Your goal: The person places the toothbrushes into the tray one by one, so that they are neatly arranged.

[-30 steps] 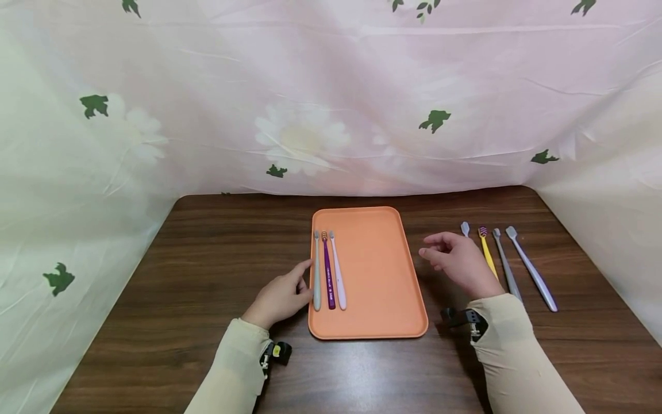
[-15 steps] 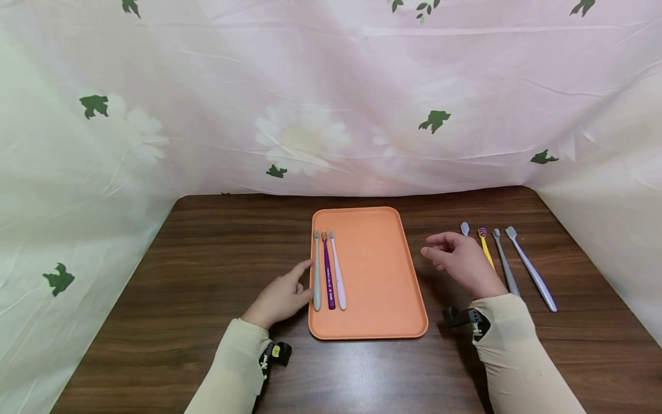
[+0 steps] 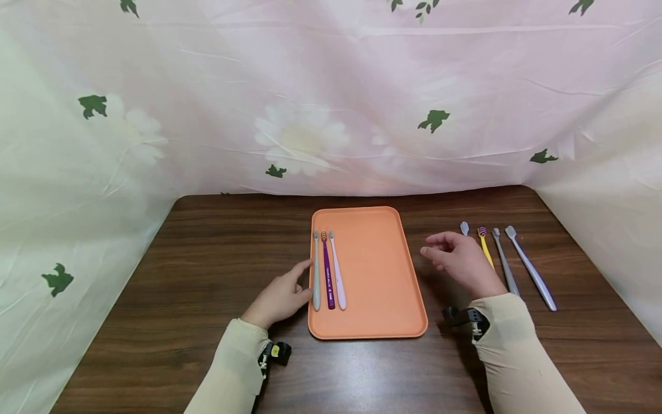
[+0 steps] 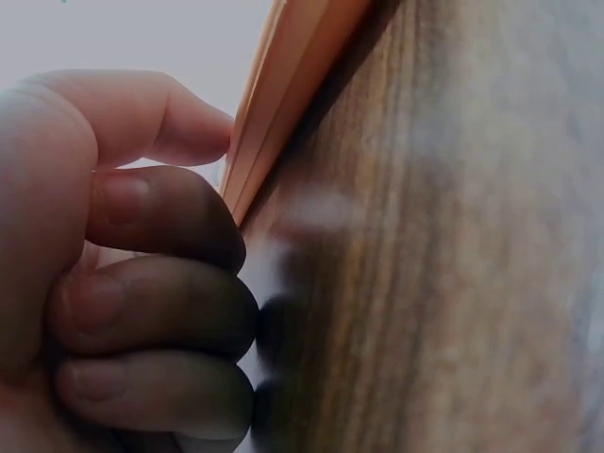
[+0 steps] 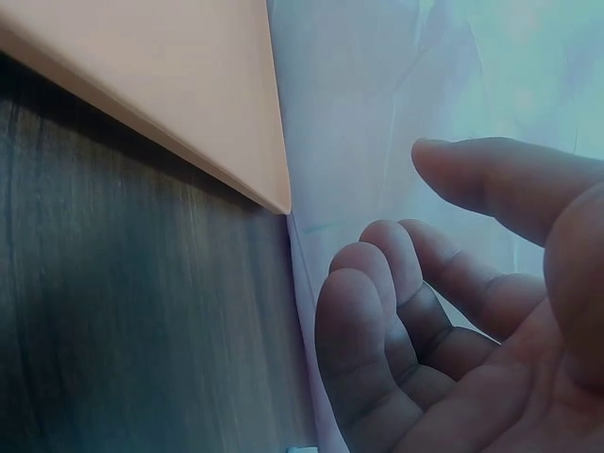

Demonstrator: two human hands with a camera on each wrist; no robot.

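An orange tray (image 3: 380,270) lies on the table. Along its left side rest three toothbrushes side by side: grey-green (image 3: 316,279), purple (image 3: 327,273) and pale pink (image 3: 338,279). My left hand (image 3: 278,296) rests at the tray's left edge; in the left wrist view a digit touches the tray's side (image 4: 274,113) while the other fingers bend loosely above the wood. Right of the tray, my right hand (image 3: 462,263) hovers with relaxed fingers, thumb apart, holding nothing. It partly hides a pale blue toothbrush (image 3: 464,228) and the lower part of a yellow toothbrush (image 3: 486,248).
Farther right lie a grey toothbrush (image 3: 505,265) and a lavender-blue toothbrush (image 3: 531,269), heads pointing to the back. Flowered cloth (image 3: 331,103) hangs behind the dark wooden table (image 3: 222,247) and on both sides of it.
My right hand has shifted very slightly to the right over the second. The left hand, tray and toothbrushes stay in place.
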